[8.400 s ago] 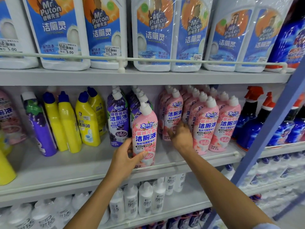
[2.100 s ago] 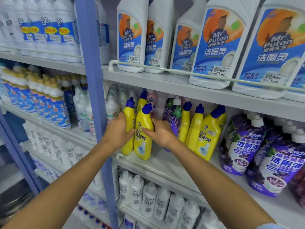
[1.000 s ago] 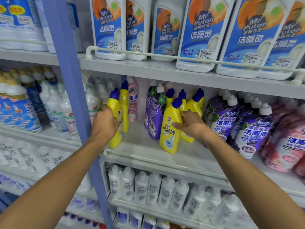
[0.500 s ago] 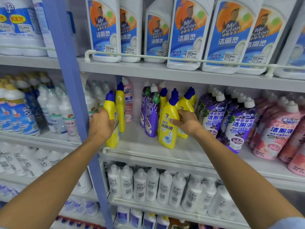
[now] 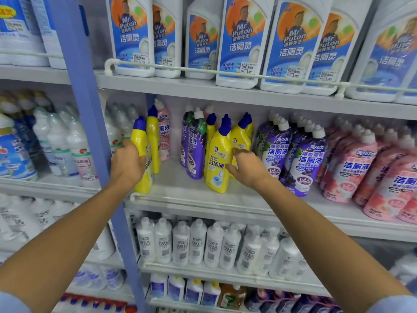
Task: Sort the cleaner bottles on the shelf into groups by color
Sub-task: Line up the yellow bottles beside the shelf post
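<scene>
Your left hand point(image 5: 127, 164) fingers tight around the end yellow bottle point(image 5: 138, 141), right hand point(image 5: 247, 164) fingers slack against the front yellow bottle point(image 5: 216, 163).

Yellow bottles point(image 5: 217, 159) with blue caps stand mid-frame, purple grape-patterned bottles point(image 5: 304, 163) beside them, pink bottles point(image 5: 354, 170) at right, white blue-labelled jugs point(image 5: 243, 41) above.

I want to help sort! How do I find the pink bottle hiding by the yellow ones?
Find the blue post, then the middle shelf right of it. Behind the two yellow bottles by the left hand stands the pink bottle. Its neighbours are yellow; the big pink group sits far right.
</scene>
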Tool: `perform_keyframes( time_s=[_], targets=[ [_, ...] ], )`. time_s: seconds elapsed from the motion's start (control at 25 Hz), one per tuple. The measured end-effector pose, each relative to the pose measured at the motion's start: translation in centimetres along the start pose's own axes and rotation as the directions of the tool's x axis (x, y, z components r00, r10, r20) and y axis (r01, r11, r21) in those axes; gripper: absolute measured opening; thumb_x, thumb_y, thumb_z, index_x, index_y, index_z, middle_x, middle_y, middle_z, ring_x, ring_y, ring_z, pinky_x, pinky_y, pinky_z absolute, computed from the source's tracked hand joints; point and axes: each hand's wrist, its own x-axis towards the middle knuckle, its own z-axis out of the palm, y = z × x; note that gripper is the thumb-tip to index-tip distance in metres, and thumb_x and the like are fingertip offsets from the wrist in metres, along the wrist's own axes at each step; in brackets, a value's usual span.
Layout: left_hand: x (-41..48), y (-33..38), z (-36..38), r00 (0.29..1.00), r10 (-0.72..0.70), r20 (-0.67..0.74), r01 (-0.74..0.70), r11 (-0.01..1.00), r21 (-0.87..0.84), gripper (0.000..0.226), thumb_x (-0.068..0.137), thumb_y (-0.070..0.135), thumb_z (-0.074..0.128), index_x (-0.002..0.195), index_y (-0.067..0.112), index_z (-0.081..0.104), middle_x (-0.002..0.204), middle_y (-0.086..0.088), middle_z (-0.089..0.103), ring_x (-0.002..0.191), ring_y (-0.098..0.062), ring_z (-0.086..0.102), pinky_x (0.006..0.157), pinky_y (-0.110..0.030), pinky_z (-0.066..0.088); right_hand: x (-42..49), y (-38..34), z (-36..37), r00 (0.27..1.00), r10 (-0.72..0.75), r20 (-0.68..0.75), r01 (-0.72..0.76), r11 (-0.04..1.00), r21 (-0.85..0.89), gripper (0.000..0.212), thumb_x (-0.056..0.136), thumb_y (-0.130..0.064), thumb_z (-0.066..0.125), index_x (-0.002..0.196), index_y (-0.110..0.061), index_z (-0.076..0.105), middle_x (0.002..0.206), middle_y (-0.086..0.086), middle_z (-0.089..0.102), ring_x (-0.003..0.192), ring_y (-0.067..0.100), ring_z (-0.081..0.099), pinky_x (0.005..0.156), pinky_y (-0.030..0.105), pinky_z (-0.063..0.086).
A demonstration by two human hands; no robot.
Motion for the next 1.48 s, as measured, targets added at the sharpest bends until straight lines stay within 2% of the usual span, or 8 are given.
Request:
perform_keyframes(
  time_s=[0.16, 0.32, 0.6, 0.92, 1.04, 1.28, 1.36, 1.48],
  targets=[
    [-0.1, -0.1, 0.0, 1.0, 0.012, 0.003, -0.012, 1.0, -0.005, 0.063, 0.097, 0.018, 0.066, 0.137, -0.017, 0.032, 0.12, -0.039, 0.057, 0.11, -0.056, 0.058, 0.088, -0.058, 0.047, -3.1, 0.0, -0.8, 0.994, -0.072, 0.083, 0.075, 0.996, -0.039, 0.048, 0.097, -0.045, 0.059, 0.127, -0.008, 0.054, 0.119, 0.015, 0.062, 0.108, 0.036, 0.061, 0.084, 0.045, 0.053],
    [-0.3, -0.2, 0.1, 1.0, 0.022, 0.006, -0.022, 1.0, -0.008, 0.062, 0.097, 0.018, 0.066, 0.136, -0.017, 0.033, 0.12, -0.04, 0.057, 0.11, -0.057, 0.058, 0.088, -0.058, 0.047, -4.8, -1.9, -1.6, 0.962, -0.239, 0.132, 0.243, 0.97, -0.019, 0.065, 0.099, -0.05, 0.056, 0.146, -0.007, 0.045, 0.142, 0.015, 0.051, 0.132, 0.033, 0.046, 0.107, 0.047, 0.043],
    [-0.2, -0.6, 0.0, 0.999, 0.039, 0.003, -0.039, 0.999, -0.014, 0.049, 0.094, 0.02, 0.069, 0.124, -0.009, 0.043, 0.114, -0.035, 0.061, 0.103, -0.052, 0.061, 0.079, -0.053, 0.05, -1.0, -7.3, -0.8, 0.923, -0.366, 0.122, 0.368, 0.93, 0.003, 0.071, 0.097, -0.055, 0.054, 0.149, -0.009, 0.042, 0.148, 0.014, 0.047, 0.134, 0.032, 0.045, 0.109, 0.045, 0.042],
    [0.6, -1.0, 0.7, 0.998, 0.051, -0.024, -0.051, 0.999, -0.012, 0.045, 0.095, 0.022, 0.067, 0.124, -0.003, 0.042, 0.11, -0.029, 0.064, 0.1, -0.049, 0.063, 0.075, -0.05, 0.048, 7.5, -11.4, 1.6, 0.915, -0.375, 0.15, 0.356, 0.924, 0.136, 0.058, 0.099, -0.046, 0.056, 0.139, -0.005, 0.047, 0.142, 0.019, 0.049, 0.128, 0.036, 0.049, 0.104, 0.044, 0.044],
    [0.5, -1.1, 0.8, 0.998, 0.048, -0.034, -0.048, 0.999, 0.006, 0.045, 0.097, 0.025, 0.065, 0.124, 0.0, 0.041, 0.111, -0.027, 0.064, 0.101, -0.049, 0.062, 0.074, -0.048, 0.043, 11.9, -12.3, 2.8, 0.929, -0.351, 0.119, 0.329, 0.929, 0.17, 0.04, 0.097, -0.046, 0.057, 0.116, -0.012, 0.053, 0.127, 0.016, 0.055, 0.113, 0.033, 0.058, 0.087, 0.04, 0.049],
    [0.2, -1.5, 1.2, 0.992, 0.085, -0.094, -0.085, 0.996, -0.003, 0.039, 0.094, 0.027, 0.069, 0.111, 0.006, 0.042, 0.104, -0.024, 0.065, 0.096, -0.049, 0.062, 0.068, -0.043, 0.035, 21.1, -13.6, 3.8, 0.951, -0.308, 0.015, 0.301, 0.939, 0.164, 0.054, 0.097, -0.049, 0.051, 0.136, -0.011, 0.054, 0.131, 0.019, 0.057, 0.116, 0.034, 0.058, 0.085, 0.032, 0.047],
    [0.4, -1.6, 1.4, 0.989, 0.09, -0.118, -0.091, 0.996, -0.006, 0.037, 0.093, 0.028, 0.069, 0.105, 0.011, 0.038, 0.104, -0.021, 0.065, 0.097, -0.048, 0.061, 0.068, -0.043, 0.035, 24.0, -13.7, 4.1, 0.956, -0.291, -0.027, 0.292, 0.946, 0.14, 0.051, 0.095, -0.05, 0.05, 0.126, -0.01, 0.06, 0.122, 0.018, 0.061, 0.109, 0.033, 0.061, 0.074, 0.029, 0.039],
    [0.5, -1.8, 1.7, 0.987, 0.091, -0.131, -0.092, 0.996, 0.002, 0.038, 0.094, 0.029, 0.068, 0.101, 0.016, 0.033, 0.106, -0.018, 0.064, 0.099, -0.046, 0.061, 0.069, -0.042, 0.035, 27.0, -14.3, 4.3, 0.962, -0.26, -0.089, 0.271, 0.949, 0.158, 0.038, 0.098, -0.043, 0.052, 0.105, -0.006, 0.06, 0.114, 0.018, 0.064, 0.102, 0.032, 0.061, 0.072, 0.027, 0.032]
  ],
)
